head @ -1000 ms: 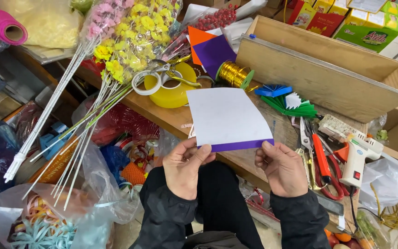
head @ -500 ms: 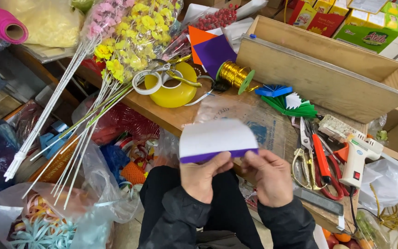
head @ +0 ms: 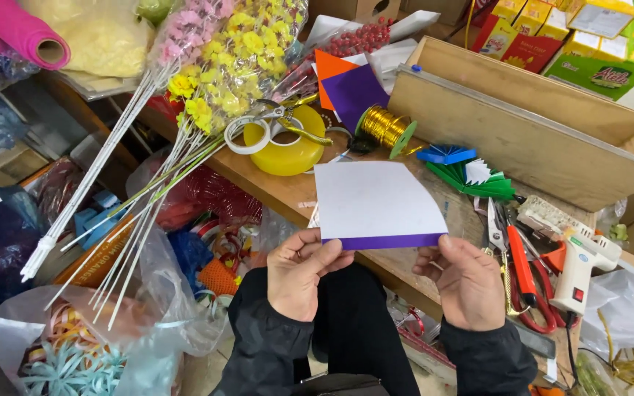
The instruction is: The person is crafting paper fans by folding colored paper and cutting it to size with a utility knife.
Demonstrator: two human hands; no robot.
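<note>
Paper was what both hands held, a sheet white on the face turned up at me, with a purple strip showing along its lower edge. I saw it raised just over the near edge of the wooden worktop, roughly at the middle of that edge. My left hand had its thumb and fingers pinched on the sheet's lower left corner. My right hand had its fingertips closed on the lower right corner, at the end of the purple strip. Both sleeves were black.

Behind the sheet, toward the far edge of the worktop, a spool of gold wire lay on its side, with a yellow tape roll to its left and scissors resting across that roll. Orange and purple sheets leaned behind the spool. Stems of yellow and pink artificial flowers stretched from the far left corner down past the worktop's left end. Right of the held paper lay blue and green folded paper fans. Nearer the right end I saw red-handled pliers and a white glue gun just beside them. A long wooden box ran along the far right edge.
</note>
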